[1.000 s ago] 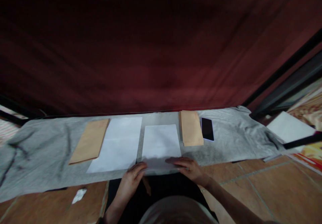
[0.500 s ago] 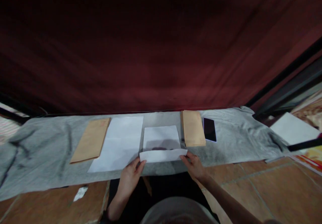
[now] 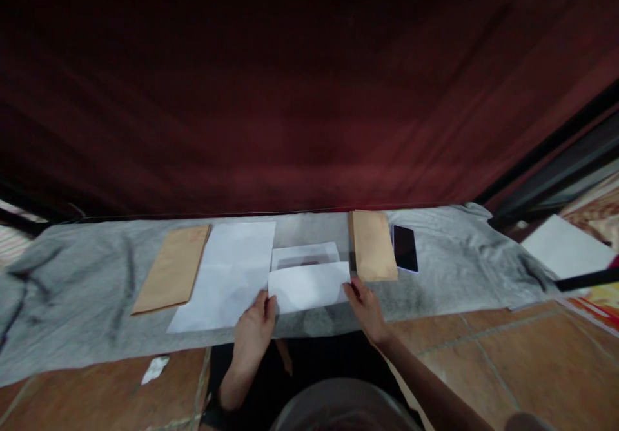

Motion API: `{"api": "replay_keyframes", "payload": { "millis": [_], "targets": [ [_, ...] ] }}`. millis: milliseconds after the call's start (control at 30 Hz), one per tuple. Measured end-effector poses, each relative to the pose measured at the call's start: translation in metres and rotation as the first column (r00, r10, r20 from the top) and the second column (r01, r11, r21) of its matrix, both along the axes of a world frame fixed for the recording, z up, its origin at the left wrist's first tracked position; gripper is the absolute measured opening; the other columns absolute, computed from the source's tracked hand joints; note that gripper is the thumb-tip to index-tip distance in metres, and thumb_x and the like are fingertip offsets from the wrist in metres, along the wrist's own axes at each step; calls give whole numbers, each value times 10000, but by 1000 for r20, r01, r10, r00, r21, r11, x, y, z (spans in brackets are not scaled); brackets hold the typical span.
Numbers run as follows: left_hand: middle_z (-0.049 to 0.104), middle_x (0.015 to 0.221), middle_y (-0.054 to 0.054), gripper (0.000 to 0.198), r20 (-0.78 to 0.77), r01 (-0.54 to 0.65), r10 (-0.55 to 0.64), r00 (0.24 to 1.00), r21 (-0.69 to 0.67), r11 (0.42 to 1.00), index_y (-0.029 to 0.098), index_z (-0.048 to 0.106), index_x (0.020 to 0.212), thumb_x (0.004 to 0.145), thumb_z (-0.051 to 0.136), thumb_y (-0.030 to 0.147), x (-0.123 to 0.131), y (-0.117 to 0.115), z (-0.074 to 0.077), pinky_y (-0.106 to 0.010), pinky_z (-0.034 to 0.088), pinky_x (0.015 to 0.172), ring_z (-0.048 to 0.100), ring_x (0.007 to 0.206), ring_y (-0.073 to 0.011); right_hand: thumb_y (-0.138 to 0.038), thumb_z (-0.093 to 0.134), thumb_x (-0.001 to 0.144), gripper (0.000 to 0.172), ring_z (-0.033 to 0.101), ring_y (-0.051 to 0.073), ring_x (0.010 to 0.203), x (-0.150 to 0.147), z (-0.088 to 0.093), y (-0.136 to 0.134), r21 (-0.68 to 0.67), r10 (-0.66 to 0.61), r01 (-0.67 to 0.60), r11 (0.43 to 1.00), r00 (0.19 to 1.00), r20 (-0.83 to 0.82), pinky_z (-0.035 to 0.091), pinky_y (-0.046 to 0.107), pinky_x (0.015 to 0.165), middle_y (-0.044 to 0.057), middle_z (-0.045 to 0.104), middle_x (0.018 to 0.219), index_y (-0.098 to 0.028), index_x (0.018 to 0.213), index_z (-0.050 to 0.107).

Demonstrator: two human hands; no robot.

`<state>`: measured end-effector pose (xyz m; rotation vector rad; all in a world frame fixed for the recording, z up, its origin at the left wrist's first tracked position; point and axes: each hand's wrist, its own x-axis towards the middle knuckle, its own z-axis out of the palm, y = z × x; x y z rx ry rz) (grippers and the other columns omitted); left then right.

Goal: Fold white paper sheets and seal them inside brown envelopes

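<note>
A white sheet of paper (image 3: pixel 309 287) lies in front of me with its near part folded up and over; the far part (image 3: pixel 307 253) shows flat behind the fold, shadowed. My left hand (image 3: pixel 256 320) pinches the left edge of the folded part between thumb and fingers. At the right edge, my right hand (image 3: pixel 363 305) grips it the same way. Just left of the held paper are larger white sheets (image 3: pixel 229 273) lying flat. To the right sits a stack of brown envelopes (image 3: pixel 374 247), close to my right fingertips.
Everything rests on a grey cloth (image 3: pixel 97 289). Another brown envelope (image 3: pixel 171 270) lies at the left. A dark-screened phone (image 3: pixel 405 248) is beside the right stack. A dark red curtain (image 3: pixel 309 128) hangs behind. A white scrap (image 3: pixel 155 369) lies on the tiled floor (image 3: pixel 503 353).
The raised near part of the paper has swung up and away from me, covering more of the far part. Both hands have moved slightly forward with it.
</note>
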<state>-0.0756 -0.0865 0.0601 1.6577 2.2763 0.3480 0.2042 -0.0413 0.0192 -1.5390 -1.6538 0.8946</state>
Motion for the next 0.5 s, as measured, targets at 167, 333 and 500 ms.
{"api": "replay_keyframes", "payload": {
  "millis": [167,333,500],
  "targets": [
    [768,869,-63,233,-66,-69,63,996,-104,992,191,646,1077,1008,471,330,7,15,10,-267,432,647,727,771,-210,-468,368,1019,370,683,204,694,-16,-3,9,35,-68,61,998,970,232,460,266,624,22,703,748,-225,961,641],
    [758,825,-80,289,-206,-108,79,975,-129,986,193,646,1116,1018,425,350,17,26,18,-295,440,628,732,783,-247,-366,423,1027,338,726,226,751,-30,-7,15,73,-114,90,993,859,499,488,274,652,76,758,885,-178,1239,607],
    [747,816,-97,315,-269,-69,41,962,-95,993,177,640,1108,1025,378,332,22,35,17,-302,440,606,732,772,-255,-294,430,1026,481,727,236,915,-39,-10,19,216,-158,33,976,792,590,541,293,751,164,724,1167,-115,1472,418]
  ]
}}
